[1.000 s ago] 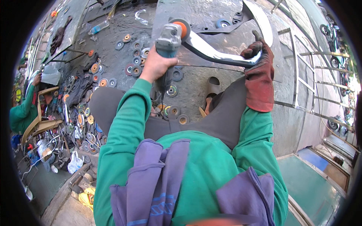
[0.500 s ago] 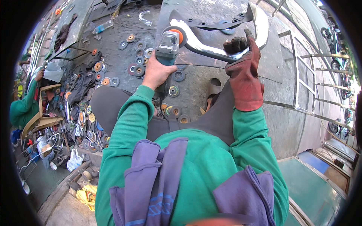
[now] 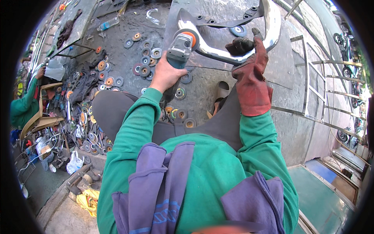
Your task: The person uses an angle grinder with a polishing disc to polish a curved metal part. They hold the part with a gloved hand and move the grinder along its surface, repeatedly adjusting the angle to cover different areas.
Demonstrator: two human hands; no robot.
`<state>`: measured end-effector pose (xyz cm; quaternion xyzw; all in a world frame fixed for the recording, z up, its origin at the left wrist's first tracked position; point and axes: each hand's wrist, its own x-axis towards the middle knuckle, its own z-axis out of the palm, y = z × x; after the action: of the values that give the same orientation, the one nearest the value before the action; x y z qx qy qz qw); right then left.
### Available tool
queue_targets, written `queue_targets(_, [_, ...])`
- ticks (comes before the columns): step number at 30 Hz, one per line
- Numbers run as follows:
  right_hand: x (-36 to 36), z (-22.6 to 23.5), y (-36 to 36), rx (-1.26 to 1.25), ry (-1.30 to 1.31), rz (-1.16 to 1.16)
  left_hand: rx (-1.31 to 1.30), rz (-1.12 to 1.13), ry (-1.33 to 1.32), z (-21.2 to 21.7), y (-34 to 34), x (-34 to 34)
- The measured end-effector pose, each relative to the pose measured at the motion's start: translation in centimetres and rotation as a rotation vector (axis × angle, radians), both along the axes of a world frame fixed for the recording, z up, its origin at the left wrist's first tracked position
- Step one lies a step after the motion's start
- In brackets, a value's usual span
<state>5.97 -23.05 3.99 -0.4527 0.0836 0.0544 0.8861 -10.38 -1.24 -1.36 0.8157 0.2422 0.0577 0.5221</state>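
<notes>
Far to my left, another person in a green sleeve (image 3: 24, 107) bends over a clutter of tools on the ground, well apart from me. Between that person and me lies a scatter of round grinding discs (image 3: 145, 62) on the dark floor.

My left hand (image 3: 166, 75) is bare, its fingers wrapped fully around the body of an angle grinder (image 3: 180, 48). The grinder's long axis runs away from me and leans slightly to the right, with its round head and orange hub at the far end. That head touches, or sits just over, the left end of a curved, shiny metal bar (image 3: 269, 27).

The bar lies on a grey metal sheet (image 3: 230, 11) that serves as my desk. Its long axis sweeps from the grinder head rightward along the near side, then bends up and away on the right. So the bar lies ahead and to the right of my left fingers.

My right hand (image 3: 249, 66), in a worn red glove with dark fingertips, is closed on the bar's near edge, just right of the grinder head. It is the nearer hand to the bar's middle.
</notes>
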Motion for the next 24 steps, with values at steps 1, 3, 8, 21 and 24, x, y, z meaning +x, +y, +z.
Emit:
queue_targets(1, [-0.1,0.0,0.1,-0.045,-0.025,-0.018,-0.007,-0.003,0.016,0.0,-0.1,-0.1])
queue_targets(3, [-0.3,0.0,0.0,-0.022,-0.052,0.034,0.058,-0.05,0.021,-0.1,-1.1,-0.8])
queue_targets(8, [-1.0,0.0,-0.5,-0.011,-0.075,0.088,0.017,-0.088,0.062,0.0,-1.3,-0.3])
queue_targets(21, [-0.5,-0.1,-0.6,0.006,-0.082,0.074,0.061,-0.055,0.127,1.7,-0.4,-0.5])
queue_targets(24, [-0.5,-0.1,-0.6,-0.038,-0.023,0.036,0.104,-0.122,0.172,1.8,-0.6,-0.6])
